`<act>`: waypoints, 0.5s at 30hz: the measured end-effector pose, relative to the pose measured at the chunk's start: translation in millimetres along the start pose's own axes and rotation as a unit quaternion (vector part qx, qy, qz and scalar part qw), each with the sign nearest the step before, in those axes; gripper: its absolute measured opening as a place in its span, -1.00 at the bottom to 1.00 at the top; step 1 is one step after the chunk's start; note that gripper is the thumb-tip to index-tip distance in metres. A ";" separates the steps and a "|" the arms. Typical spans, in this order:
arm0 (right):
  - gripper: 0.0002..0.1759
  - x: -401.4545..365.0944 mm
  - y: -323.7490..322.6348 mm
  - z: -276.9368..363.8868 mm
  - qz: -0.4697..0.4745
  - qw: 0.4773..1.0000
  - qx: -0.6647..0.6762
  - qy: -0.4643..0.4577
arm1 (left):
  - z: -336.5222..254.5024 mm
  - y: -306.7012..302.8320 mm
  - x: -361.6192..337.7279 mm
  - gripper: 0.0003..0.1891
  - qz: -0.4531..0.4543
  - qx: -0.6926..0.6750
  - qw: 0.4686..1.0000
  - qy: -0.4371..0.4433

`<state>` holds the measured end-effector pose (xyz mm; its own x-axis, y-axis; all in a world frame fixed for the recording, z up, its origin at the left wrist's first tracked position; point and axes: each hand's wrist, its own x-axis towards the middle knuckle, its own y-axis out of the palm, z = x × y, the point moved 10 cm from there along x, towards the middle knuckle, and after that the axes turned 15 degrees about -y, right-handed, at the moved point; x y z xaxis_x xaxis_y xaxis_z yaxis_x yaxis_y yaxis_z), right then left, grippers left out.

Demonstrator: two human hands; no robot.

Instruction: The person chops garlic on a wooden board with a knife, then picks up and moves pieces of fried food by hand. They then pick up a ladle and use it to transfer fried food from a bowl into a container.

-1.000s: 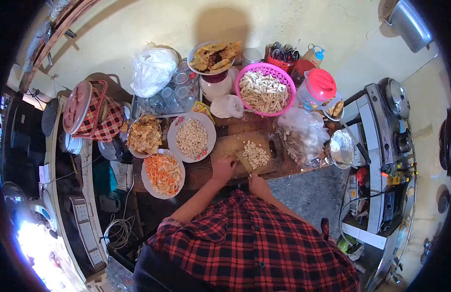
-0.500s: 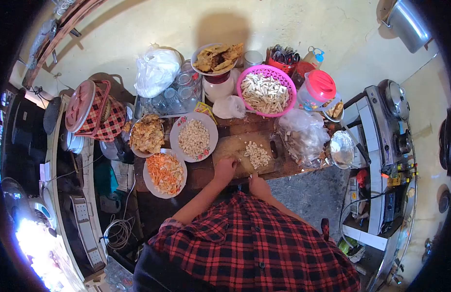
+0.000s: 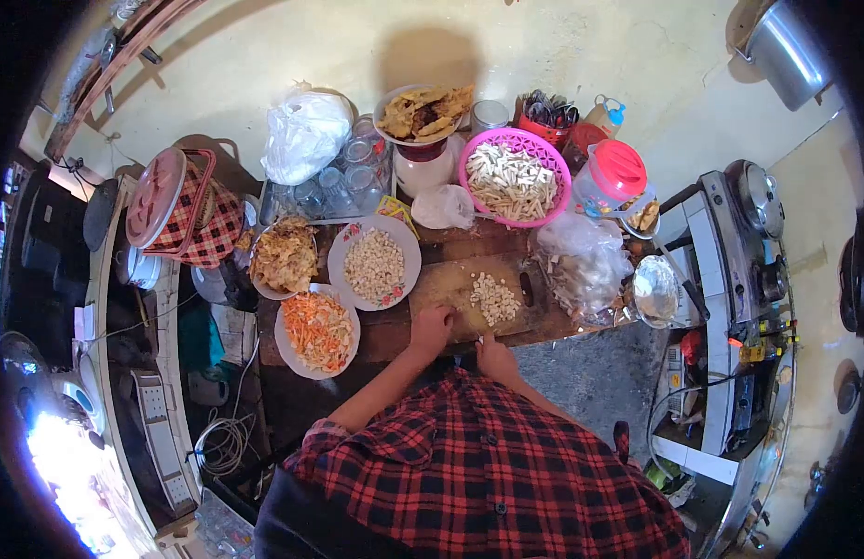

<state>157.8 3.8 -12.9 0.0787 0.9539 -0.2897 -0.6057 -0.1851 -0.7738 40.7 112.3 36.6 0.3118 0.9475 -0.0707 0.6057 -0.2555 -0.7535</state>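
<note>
Head view. The person stood at the near edge of a wooden table (image 3: 394,331), wearing a red and black checked shirt.

Hands:
- The left hand (image 3: 432,328) lay on the near left part of the cutting board (image 3: 446,279), knuckles up and fingers curled down. Whether it pinned anything beneath them could not be told.
- The right hand (image 3: 495,354) sat at the near edge of the board, just right of the left hand, and was closed into a fist. What the fist gripped was too small to make out.
- The two hands were close together but not touching.

Work piece: a pile of diced white pieces (image 3: 495,298) lay on the board, just beyond both hands.

Surroundings:
- Left of the board stood a floral plate of diced pieces (image 3: 374,263).
- Nearer and further left lay a plate of shredded orange and white vegetables (image 3: 318,328).
- A plate of fried chips (image 3: 285,255) touched its far side.
- Beyond the board stood a pink basket of pale strips (image 3: 512,177).
- Left of the basket, a bowl of fried pieces (image 3: 424,112) rested on a white pot.
- A white plastic bag (image 3: 306,135) lay at the far left, and a jug with a red lid (image 3: 616,168) stood right of the basket.
- A clear plastic bag (image 3: 585,261) lay just right of the board.
- A stove (image 3: 744,279) stood at the far right of the scene.
</note>
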 end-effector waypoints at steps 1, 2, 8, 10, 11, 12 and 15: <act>-0.65 1.5 -1.6 3.2 -0.002 1.000 -0.001 -0.003 | -0.1 1.2 0.4 -0.85 0.007 0.014 1.000 -0.003; -0.66 1.4 -2.9 5.8 -0.003 1.000 -0.002 -0.005 | -0.2 3.1 -0.7 -0.85 0.016 0.029 0.999 -0.006; -0.63 8.1 6.4 1.3 -0.022 0.999 0.004 -0.043 | 4.7 3.1 -0.8 -0.84 0.021 -0.009 0.999 -0.031; -0.63 3.1 -1.0 7.7 -0.012 0.999 0.000 -0.042 | 3.4 0.5 0.2 -0.85 0.009 -0.001 1.000 -0.024; -0.63 -0.4 -2.6 10.4 0.000 0.999 -0.003 -0.039 | 2.5 -0.4 -1.3 -0.85 0.000 0.007 1.000 -0.019; -0.63 -0.6 0.9 7.7 0.001 0.999 -0.004 -0.038 | 2.1 -0.6 -2.4 -0.85 0.001 0.006 1.000 -0.020; -0.63 2.9 2.2 8.7 -0.006 0.999 -0.027 -0.047 | 1.2 0.1 -0.7 -0.86 0.009 0.008 1.000 -0.019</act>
<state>149.8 8.2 -10.5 0.0097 0.9735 -0.2284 -0.5622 -0.1836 -0.8064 39.6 111.8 35.8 0.2950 0.9493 -0.1085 0.5884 -0.2700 -0.7621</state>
